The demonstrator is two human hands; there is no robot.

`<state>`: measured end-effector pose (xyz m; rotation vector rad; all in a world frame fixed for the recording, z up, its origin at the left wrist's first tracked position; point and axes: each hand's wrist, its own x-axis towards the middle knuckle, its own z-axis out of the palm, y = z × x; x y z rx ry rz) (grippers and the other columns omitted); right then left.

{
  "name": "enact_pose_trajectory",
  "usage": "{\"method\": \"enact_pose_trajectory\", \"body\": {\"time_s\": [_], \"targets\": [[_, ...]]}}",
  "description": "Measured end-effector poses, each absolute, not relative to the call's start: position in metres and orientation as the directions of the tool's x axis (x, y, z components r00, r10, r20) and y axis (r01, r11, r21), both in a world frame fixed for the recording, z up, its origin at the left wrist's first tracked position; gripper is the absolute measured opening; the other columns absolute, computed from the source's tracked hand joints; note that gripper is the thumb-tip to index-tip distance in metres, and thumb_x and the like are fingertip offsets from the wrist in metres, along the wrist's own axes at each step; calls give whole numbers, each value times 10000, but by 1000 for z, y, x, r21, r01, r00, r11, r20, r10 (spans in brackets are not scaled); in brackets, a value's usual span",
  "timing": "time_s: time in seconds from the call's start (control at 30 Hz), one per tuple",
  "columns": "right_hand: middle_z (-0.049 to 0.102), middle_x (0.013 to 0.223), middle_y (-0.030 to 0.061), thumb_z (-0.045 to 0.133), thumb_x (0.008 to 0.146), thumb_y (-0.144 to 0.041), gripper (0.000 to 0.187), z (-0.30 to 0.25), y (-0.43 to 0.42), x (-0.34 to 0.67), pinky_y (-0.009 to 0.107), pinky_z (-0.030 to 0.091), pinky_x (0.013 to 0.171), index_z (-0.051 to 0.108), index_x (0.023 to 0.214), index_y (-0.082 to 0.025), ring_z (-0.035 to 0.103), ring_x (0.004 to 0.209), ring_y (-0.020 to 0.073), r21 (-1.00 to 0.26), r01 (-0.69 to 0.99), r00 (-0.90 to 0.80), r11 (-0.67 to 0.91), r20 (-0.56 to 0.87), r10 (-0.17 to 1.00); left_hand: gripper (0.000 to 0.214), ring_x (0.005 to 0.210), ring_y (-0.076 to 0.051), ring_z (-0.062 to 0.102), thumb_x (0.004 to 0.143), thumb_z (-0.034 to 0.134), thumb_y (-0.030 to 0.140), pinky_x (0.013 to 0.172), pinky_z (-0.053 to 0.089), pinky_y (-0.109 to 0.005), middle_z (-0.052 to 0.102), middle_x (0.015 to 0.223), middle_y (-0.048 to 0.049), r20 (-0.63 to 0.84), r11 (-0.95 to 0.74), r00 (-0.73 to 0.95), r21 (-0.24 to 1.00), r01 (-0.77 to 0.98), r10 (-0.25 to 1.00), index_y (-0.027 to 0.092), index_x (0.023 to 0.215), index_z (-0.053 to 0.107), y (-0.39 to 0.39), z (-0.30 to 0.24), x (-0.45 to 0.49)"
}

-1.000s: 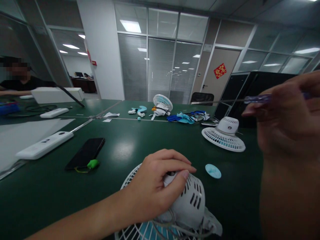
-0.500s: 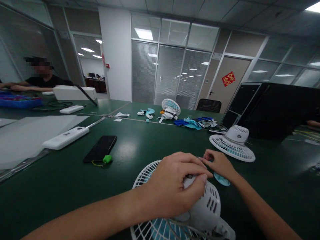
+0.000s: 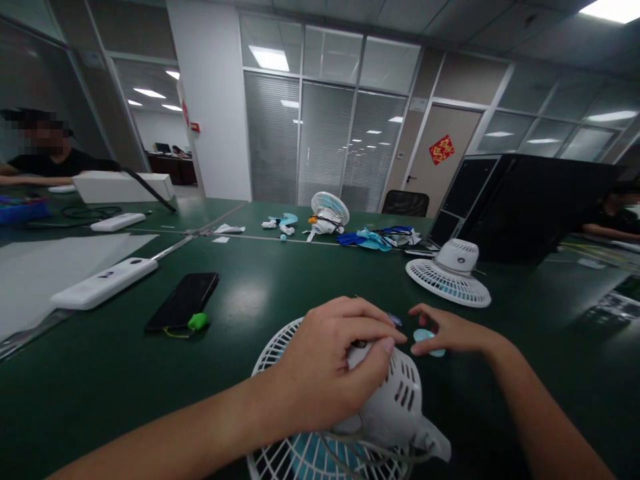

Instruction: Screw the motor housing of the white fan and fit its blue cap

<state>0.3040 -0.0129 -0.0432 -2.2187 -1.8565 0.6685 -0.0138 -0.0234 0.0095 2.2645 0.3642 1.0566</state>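
Observation:
A white electric fan (image 3: 400,393) lies face down in front of me, its grille against the table and its motor housing upward. My left hand (image 3: 340,367) wraps over the top of the housing, thumb on the near side and fingers on the far side. To the right, my right hand (image 3: 445,331) has its thumb and fingers apart, with nothing seen between them. Just behind its fingertips lies a light-blue round plastic piece (image 3: 429,343), partly covered by the thumb. A small bluish object (image 3: 395,319) shows beyond the left fingertips; its kind is unclear.
Another white fan (image 3: 450,273) lies face down at the right, near a large black case (image 3: 520,207). A third fan (image 3: 330,213) and blue gloves (image 3: 367,239) are farther back. At left are a phone (image 3: 185,300) and a white power bank-like bar (image 3: 105,283).
My right hand has parted its fingers and drawn away from the left fingertips, over the light-blue piece. My left hand stays on the fan. The whole view has shifted slightly.

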Motion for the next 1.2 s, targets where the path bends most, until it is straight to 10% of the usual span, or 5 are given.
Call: {"method": "enact_pose_trajectory", "body": {"time_s": [0.27, 0.57, 0.97, 1.2], "targets": [[672, 849, 48, 793, 669, -489, 387, -42, -19, 299, 295, 504, 597, 737, 966, -247, 637, 759, 216, -606, 782, 57, -143, -159, 986, 261, 930, -197, 691, 909, 533, 187, 847, 526, -346, 764, 1008, -52, 590, -766, 642, 643, -7, 489, 199, 993, 780, -23, 10, -13], [589, 1196, 111, 815, 641, -581, 502, -34, -13, 282, 370, 596, 718, 534, 812, -202, 702, 926, 244, -917, 376, 128, 135, 196, 972, 247, 984, -217, 679, 903, 558, 219, 914, 510, -391, 749, 1064, -47, 578, -757, 629, 653, 25, 520, 194, 1106, 696, -23, 6, -13], [634, 1009, 25, 891, 643, -398, 372, 4, -46, 199, 388, 585, 870, 576, 731, -220, 717, 970, 242, -802, -15, -46, 598, 598, 800, 903, 1252, -337, 514, 726, 734, 289, 1048, 428, -567, 417, 1432, -178, 454, -618, 669, 786, 11, 589, 217, 1449, 198, -12, 10, -24], [660, 1010, 36, 895, 654, -317, 318, 18, -49, 156, 365, 559, 886, 607, 748, -219, 672, 1037, 236, -703, 187, -214, 686, 652, 727, 1132, 1403, -403, 361, 710, 799, 336, 1135, 313, -645, 251, 1550, -200, 464, -630, 687, 777, -12, 559, 269, 1503, -7, -9, 7, -26]]}}
